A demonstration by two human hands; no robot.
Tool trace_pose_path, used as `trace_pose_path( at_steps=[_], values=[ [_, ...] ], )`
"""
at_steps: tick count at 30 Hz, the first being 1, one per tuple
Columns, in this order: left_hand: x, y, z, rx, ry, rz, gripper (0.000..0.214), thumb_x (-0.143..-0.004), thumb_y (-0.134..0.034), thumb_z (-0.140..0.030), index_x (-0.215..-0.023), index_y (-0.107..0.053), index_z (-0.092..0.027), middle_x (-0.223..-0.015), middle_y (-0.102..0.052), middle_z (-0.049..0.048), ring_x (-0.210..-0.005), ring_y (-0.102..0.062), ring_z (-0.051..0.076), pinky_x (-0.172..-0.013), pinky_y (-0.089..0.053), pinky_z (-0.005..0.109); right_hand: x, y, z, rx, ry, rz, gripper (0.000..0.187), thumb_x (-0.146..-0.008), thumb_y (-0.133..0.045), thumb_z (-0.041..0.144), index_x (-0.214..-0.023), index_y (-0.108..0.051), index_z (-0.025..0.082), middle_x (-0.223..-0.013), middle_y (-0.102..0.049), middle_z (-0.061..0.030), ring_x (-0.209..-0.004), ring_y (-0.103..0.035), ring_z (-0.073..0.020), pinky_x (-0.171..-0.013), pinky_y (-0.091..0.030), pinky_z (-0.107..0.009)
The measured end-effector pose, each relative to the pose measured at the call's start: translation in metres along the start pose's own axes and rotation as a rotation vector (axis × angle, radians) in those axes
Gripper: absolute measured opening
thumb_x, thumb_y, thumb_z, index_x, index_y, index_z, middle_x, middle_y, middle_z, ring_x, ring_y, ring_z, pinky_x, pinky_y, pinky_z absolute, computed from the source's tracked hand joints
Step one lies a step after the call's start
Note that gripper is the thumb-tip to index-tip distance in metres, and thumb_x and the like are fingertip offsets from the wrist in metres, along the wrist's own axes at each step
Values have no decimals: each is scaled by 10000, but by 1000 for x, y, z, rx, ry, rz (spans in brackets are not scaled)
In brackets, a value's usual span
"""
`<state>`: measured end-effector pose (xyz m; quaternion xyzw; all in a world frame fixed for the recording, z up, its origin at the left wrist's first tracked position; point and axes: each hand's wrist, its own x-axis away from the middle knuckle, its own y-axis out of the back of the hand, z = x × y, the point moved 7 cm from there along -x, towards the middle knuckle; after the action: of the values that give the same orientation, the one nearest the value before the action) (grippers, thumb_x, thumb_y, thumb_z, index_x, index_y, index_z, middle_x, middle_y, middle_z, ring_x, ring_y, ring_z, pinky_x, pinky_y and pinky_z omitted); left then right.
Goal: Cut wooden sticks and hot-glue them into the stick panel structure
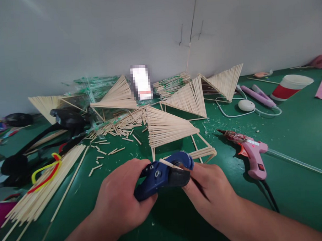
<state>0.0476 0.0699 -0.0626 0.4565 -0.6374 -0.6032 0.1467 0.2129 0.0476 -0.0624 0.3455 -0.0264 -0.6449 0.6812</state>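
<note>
My left hand point(121, 200) is wrapped round the handles of a blue cutter point(163, 173) low in the middle of the view. A short pale wooden stick point(171, 164) lies across the cutter's jaw. My right hand point(206, 189) is closed against the cutter's head, fingers pinched at the stick's end. Just beyond the hands stands a fan-shaped panel of wooden sticks point(166, 129) on a stick frame.
A green table point(297, 128) holds more stick fans point(189, 98), cut stick pieces point(116, 131), a long stick bundle point(46, 182), a pink glue gun point(250, 152), a red and white cup point(290, 86), a black tool point(39, 136) and a white wall behind.
</note>
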Motion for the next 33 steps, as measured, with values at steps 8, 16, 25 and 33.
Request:
trace_pose_path(
  at_steps=[8, 16, 25, 33],
  values=[
    [0, 0, 0, 1, 0, -2, 373, -721, -560, -270, -1090, -509, -248, -938, -668, 20, -818, -672, 214, -710, -532, 327, 2, -1, -1, -1, -4, -5, 282, -932, -458, 201, -651, -481, 185, -571, -392, 64, -491, -358, -71, -475, -293, -199],
    [0, 0, 2, -24, -13, 8, 390, -715, -558, -281, -1101, -506, -246, -950, -670, 34, -827, -676, 223, -711, -537, 337, -1, 3, 2, -6, 22, -42, 273, -917, -457, 154, -647, -458, 193, -566, -354, 72, -482, -330, -70, -463, -275, -198],
    [0, 0, 2, -53, -29, 3, 412, -720, -554, -291, -1126, -493, -247, -974, -678, 42, -855, -682, 237, -740, -549, 356, 2, 0, 1, -13, 4, -9, 220, -920, -438, 151, -710, -477, 207, -571, -365, 74, -483, -331, -81, -471, -285, -203],
    [0, 0, 2, -68, -45, -3, 445, -721, -555, -302, -1158, -488, -248, -1000, -684, 56, -879, -686, 251, -765, -560, 371, 3, -3, 1, 27, -23, 32, 235, -925, -424, 184, -692, -440, 213, -557, -380, 74, -467, -331, -84, -459, -276, -217]
  ],
)
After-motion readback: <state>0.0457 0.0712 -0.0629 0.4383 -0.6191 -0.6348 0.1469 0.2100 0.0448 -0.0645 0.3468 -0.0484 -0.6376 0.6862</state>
